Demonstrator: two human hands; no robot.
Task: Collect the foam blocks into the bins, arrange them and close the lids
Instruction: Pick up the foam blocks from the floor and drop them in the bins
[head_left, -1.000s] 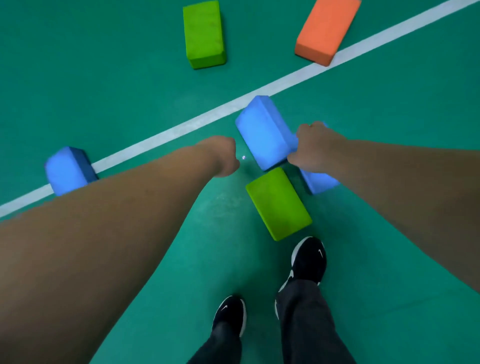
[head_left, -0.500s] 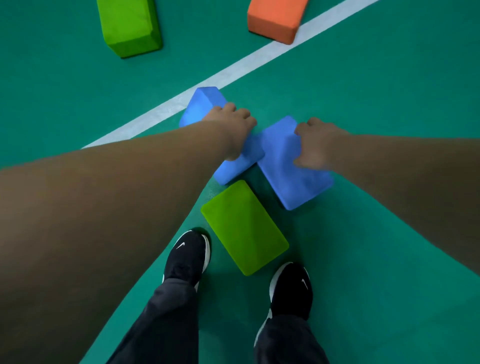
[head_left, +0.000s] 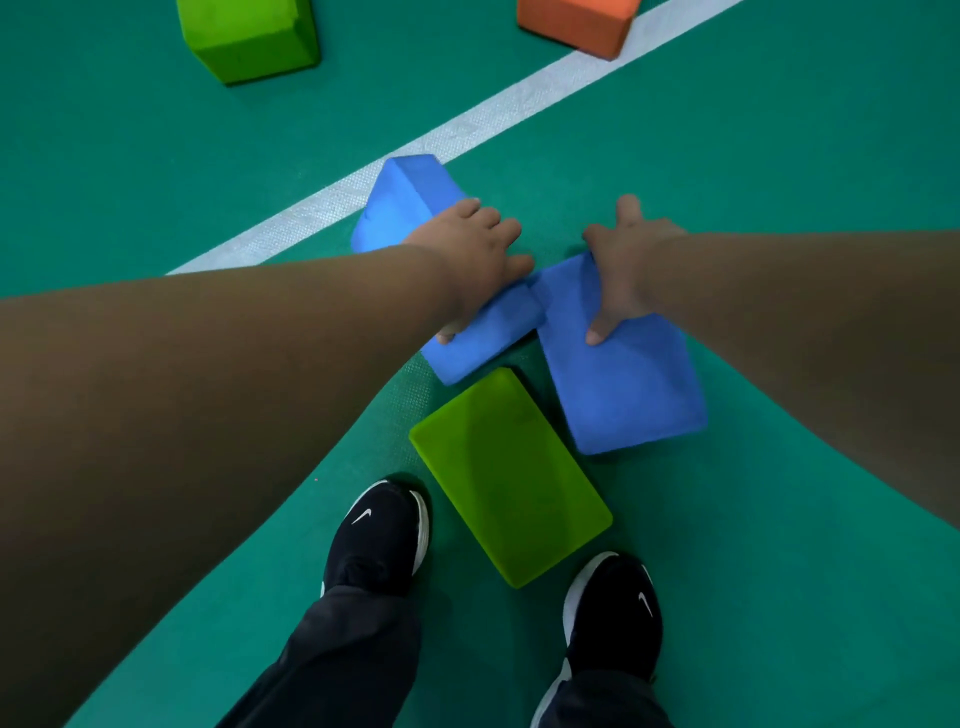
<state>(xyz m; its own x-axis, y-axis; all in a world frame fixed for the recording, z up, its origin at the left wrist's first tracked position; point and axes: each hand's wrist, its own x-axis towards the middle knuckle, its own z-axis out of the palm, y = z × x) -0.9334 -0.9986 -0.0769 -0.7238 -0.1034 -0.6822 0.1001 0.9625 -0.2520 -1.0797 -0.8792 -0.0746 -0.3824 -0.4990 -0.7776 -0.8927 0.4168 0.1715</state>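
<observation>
Two blue foam blocks lie side by side on the green floor. My left hand grips the left blue block across its middle, thumb on the near side. My right hand grips the far end of the right blue block, thumb on its top face. A green foam block lies flat just in front of my shoes, touching or nearly touching both blue blocks. No bin is in view.
Another green block sits at the top left and an orange block at the top right, on a white floor line. My two black shoes stand at either side of the near green block.
I have leaned in closer. My right hand has shifted to the far end of the right blue block and taken hold with the thumb on top. The left hand keeps its hold.
</observation>
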